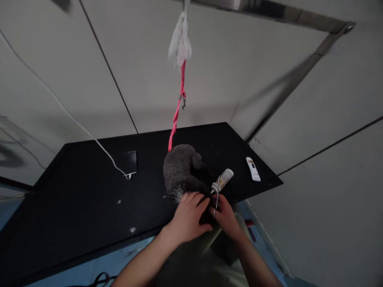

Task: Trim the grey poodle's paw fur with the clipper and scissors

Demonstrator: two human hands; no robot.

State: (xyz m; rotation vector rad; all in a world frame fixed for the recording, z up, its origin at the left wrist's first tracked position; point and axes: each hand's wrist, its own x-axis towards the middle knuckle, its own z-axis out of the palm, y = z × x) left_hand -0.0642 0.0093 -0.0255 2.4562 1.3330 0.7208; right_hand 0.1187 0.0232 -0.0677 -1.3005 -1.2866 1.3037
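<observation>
A grey, curly-coated dog (pixel 182 165) is on the black table (pixel 89 207), close to its front edge. My left hand (pixel 191 213) lies over the near end of the dog beside a paler tuft of fur, fingers stretched out and thumb apart. My right hand (pixel 224 215) has its fingers closed on a slim metal tool (pixel 217 197) with a finger loop; its exact kind is unclear. Just beyond that hand a white bottle (pixel 226 177) with a narrow nozzle lies on its side. Whatever is between my hands is dark and hard to make out.
A pink lead (pixel 176 115) hangs from the overhead metal bar (pixel 269 12) down to the dog. White clippers (pixel 253 169) lie at the table's right. A phone (pixel 131 161) with a white cable (pixel 74 119) rests at the left. Small fur tufts (pixel 132 230) dot the tabletop.
</observation>
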